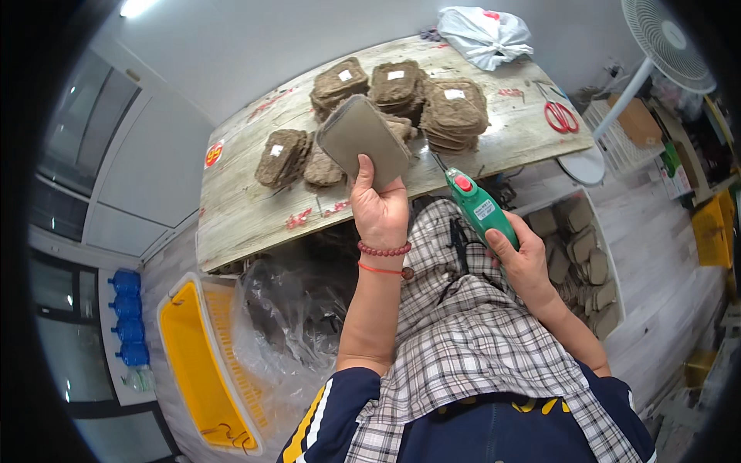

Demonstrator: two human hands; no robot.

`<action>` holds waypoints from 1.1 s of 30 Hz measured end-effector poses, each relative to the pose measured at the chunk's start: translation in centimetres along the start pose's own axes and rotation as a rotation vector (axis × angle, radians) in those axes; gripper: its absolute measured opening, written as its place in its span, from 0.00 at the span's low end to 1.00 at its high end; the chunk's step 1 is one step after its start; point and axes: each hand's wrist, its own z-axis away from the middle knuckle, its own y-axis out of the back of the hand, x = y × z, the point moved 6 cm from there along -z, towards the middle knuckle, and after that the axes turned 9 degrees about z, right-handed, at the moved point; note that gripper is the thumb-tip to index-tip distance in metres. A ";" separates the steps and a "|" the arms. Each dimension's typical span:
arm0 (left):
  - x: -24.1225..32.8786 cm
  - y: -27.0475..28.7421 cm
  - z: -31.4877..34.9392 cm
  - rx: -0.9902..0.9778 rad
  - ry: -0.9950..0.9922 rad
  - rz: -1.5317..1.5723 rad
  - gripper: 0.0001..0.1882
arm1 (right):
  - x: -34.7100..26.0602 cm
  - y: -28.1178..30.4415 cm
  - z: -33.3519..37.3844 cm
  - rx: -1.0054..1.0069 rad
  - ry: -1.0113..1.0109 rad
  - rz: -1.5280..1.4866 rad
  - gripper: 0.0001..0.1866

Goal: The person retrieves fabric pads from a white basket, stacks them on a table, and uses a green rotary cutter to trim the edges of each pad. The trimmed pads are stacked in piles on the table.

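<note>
My left hand (380, 210) grips a flat grey-brown pad (364, 140) with rounded corners by its lower edge, thumb on its face, and holds it up over the table's near edge. In my right hand (531, 261) is a green handheld power tool (485, 210) with a red button and a thin dark tip. The tip points toward the table, to the right of the pad and apart from it. Behind the pad stand several stacks of fuzzy brown pads (454, 108), most topped with a small white label. Part of the stacks is hidden by the raised pad.
On the worn wooden table (239, 208) lie red-handled scissors (561, 117) and a white plastic bag (486, 37). A bin of grey-brown pads (583, 262) stands at my right, a yellow basket (204, 363) and clear plastic sheeting (282, 316) at my left. A white fan (668, 46) stands far right.
</note>
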 end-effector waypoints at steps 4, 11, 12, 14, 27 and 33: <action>-3.3 -0.5 -0.1 -0.010 0.061 0.063 0.17 | -0.3 0.8 0.7 0.048 -0.032 -0.031 0.22; -6.4 -0.4 0.2 -0.002 0.114 0.081 0.16 | -1.0 1.7 1.2 0.093 -0.022 -0.046 0.23; -6.5 -0.3 0.2 -0.009 0.105 0.069 0.16 | -1.1 1.8 1.2 0.092 -0.026 -0.047 0.23; -7.0 0.0 0.3 -0.011 0.119 0.060 0.15 | -1.1 1.8 1.3 0.092 -0.028 -0.056 0.23; -8.7 0.7 2.9 -0.078 0.236 -0.102 0.15 | -1.6 3.0 1.0 0.122 -0.010 -0.066 0.24; -9.4 2.3 4.2 -0.070 0.294 -0.169 0.17 | -1.5 3.6 0.7 0.141 -0.039 -0.065 0.24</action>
